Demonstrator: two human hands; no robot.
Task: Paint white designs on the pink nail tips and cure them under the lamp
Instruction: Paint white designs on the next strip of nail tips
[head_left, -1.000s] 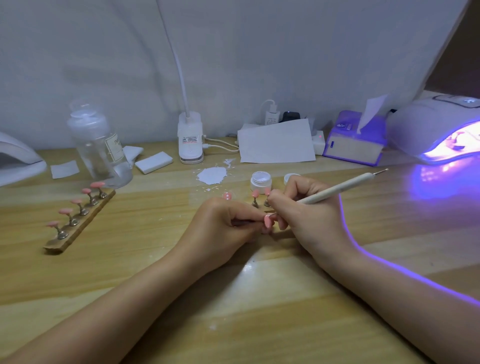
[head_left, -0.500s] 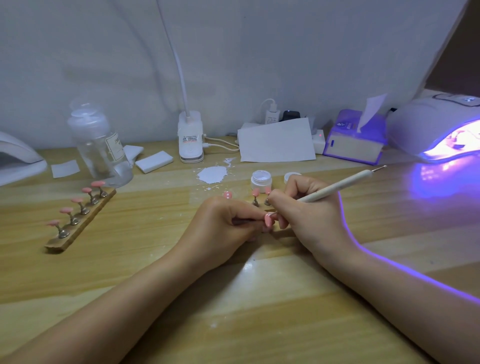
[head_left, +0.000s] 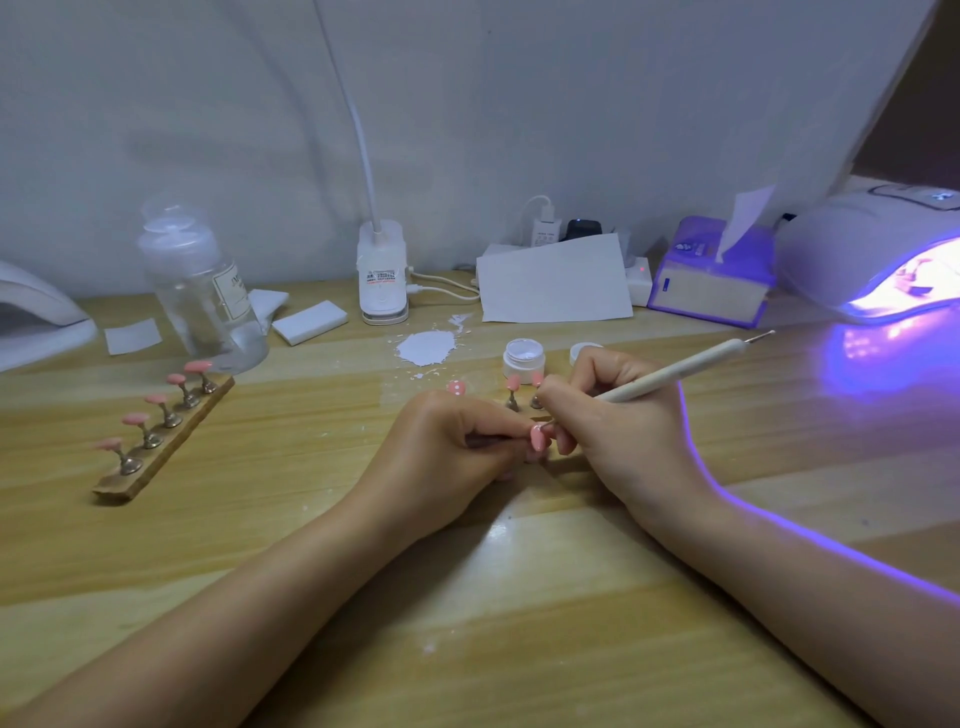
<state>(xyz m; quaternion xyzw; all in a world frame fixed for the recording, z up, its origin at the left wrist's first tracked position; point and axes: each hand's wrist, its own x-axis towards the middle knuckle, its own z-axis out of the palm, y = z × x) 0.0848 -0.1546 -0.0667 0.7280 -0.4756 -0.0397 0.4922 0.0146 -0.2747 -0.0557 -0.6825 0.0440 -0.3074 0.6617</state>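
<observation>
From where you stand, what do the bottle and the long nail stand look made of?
Bottle: looks like clear plastic, see-through with a frosted cap; could be glass. Nail stand: base looks like wood, tan and grainy, with shiny pegs, probably metal.

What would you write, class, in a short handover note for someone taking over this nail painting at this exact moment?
Left hand: pinches a pink nail tip on its stand, low over the table.
Right hand: grips the dotting pen, working end down at that tip.
Open white gel jar sits just behind the hands, two tips on stands in front of it.
Wooden strip at left carries five plain pink tips.
Cure lamp at right is lit; what lies inside is unclear.
Done: one loose tip shows white dots.
Left: finish this tip, paint the rest, cure them.
</observation>
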